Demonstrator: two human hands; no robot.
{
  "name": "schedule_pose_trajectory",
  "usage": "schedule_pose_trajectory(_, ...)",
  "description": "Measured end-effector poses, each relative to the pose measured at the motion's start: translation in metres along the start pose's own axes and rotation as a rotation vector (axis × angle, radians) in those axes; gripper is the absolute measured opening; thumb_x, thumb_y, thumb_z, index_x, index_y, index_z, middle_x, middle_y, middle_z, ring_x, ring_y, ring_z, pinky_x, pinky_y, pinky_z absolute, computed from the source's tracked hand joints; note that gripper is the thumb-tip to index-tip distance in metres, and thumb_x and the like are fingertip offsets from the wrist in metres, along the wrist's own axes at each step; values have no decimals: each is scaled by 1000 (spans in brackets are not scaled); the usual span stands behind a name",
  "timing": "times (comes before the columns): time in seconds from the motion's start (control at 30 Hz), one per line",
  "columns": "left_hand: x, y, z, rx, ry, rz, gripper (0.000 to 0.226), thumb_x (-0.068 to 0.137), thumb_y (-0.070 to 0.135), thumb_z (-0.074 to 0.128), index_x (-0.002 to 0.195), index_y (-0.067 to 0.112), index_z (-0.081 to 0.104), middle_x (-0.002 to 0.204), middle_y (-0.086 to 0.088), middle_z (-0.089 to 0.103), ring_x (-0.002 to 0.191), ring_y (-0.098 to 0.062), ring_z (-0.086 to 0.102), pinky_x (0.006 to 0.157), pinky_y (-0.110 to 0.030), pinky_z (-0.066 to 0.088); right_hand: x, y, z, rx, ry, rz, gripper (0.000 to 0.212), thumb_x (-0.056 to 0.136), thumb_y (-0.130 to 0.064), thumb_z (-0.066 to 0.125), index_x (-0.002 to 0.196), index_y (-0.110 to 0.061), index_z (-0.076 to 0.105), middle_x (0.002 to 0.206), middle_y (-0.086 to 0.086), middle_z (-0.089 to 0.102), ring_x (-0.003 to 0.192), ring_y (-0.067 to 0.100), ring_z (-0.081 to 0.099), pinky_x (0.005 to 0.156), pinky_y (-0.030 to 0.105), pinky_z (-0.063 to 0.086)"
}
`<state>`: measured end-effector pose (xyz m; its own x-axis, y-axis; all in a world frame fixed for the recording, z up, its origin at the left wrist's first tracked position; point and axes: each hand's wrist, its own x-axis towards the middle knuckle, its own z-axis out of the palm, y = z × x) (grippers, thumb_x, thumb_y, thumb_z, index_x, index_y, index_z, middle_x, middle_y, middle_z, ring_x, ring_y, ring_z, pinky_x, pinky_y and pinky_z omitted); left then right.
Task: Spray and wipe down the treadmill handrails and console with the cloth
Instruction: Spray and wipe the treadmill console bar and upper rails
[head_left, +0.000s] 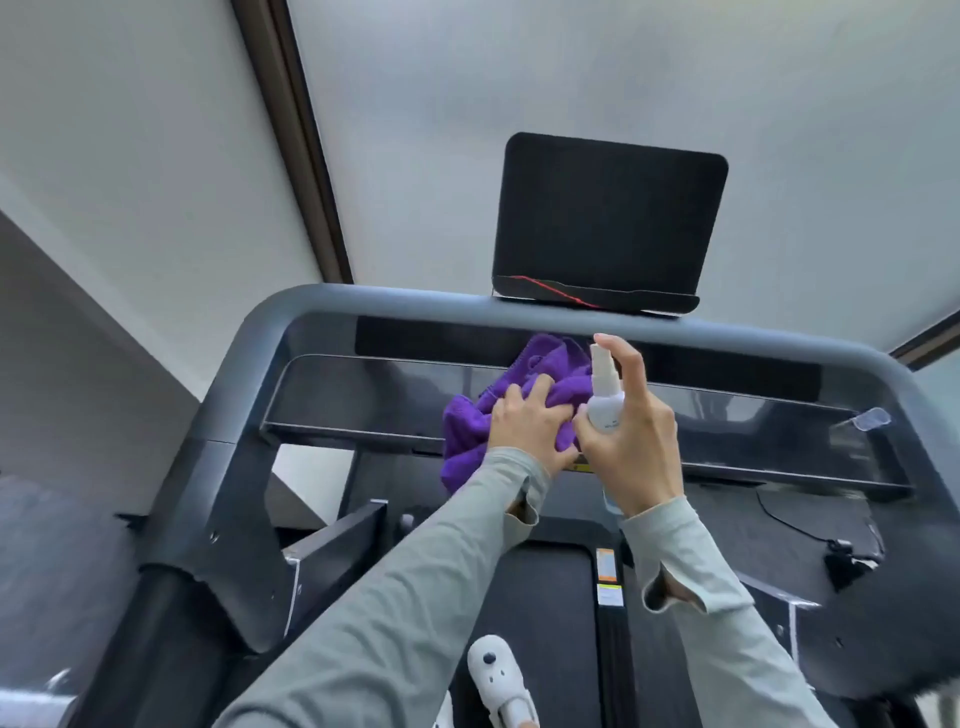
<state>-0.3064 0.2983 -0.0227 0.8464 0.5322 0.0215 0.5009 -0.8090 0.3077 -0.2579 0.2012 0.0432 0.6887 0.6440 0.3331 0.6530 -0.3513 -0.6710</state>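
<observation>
A purple cloth (540, 364) lies bunched on the treadmill's dark glossy console (363, 395), near its middle. My left hand (530, 431) grips the cloth and presses it against the console. Just to its right, my right hand (631, 436) holds a small white spray bottle (605, 395) upright, with the index finger curled over the nozzle top. The grey handrail (395, 301) arches over the console and runs down both sides. A black screen (608, 223) stands on the rail above the hands.
The black treadmill belt (550, 613) lies below, with my white shoe (493, 670) on it. A small clear clip (865, 420) sits at the console's right end. A black cable and plug (841, 556) lie at the lower right. White walls surround the machine.
</observation>
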Motion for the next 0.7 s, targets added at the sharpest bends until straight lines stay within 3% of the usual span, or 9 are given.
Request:
schedule_pose_trajectory(0.1, 0, -49, -9, 35, 95, -85, 32, 76, 38, 63, 103, 22, 63, 135, -6, 42, 104, -33, 44, 81, -38, 37, -4, 6, -11, -40, 63, 33, 71, 73, 1, 61, 130, -35, 38, 56, -11, 45, 52, 20, 46, 59, 34, 51)
schedule_pose_trajectory(0.23, -4, -147, -42, 78, 235, -302, 34, 71, 31, 72, 100, 15, 65, 127, -14, 47, 100, -39, 46, 82, -45, 42, -16, 16, -26, -35, 93, 79, 70, 75, 2, 60, 130, -35, 39, 53, -1, 47, 51, 23, 46, 59, 36, 52)
schedule_pose_trajectory(0.33, -6, -177, -55, 27, 268, -470, 38, 73, 32, 72, 103, 10, 65, 118, -19, 47, 96, -44, 50, 81, -49, 44, -20, 28, -35, -24, 123, 107, 69, 75, 2, 61, 131, -33, 41, 52, 2, 48, 50, 21, 46, 60, 35, 52)
schedule_pose_trajectory(0.43, -2, -137, -43, -100, 259, -533, 33, 75, 36, 68, 96, 11, 65, 113, -19, 47, 90, -45, 56, 77, -45, 45, -16, 41, -41, -40, 116, 110, 69, 75, 2, 61, 130, -33, 41, 52, -1, 46, 49, 17, 45, 59, 34, 52)
schedule_pose_trajectory(0.6, 10, -31, 1, -52, 224, -315, 29, 61, 36, 71, 82, 16, 66, 109, -17, 54, 76, -38, 56, 64, -38, 46, -6, 60, -57, -45, 115, 72, 69, 75, 3, 62, 130, -33, 42, 52, -12, 40, 49, 13, 42, 57, 29, 48)
schedule_pose_trajectory(0.7, 16, -13, 4, -81, 240, -385, 26, 59, 30, 74, 76, 14, 64, 103, -16, 54, 72, -37, 55, 59, -37, 44, 0, 73, -74, -18, 145, 85, 65, 75, 5, 60, 126, -30, 41, 50, -7, 40, 48, 19, 42, 57, 33, 49)
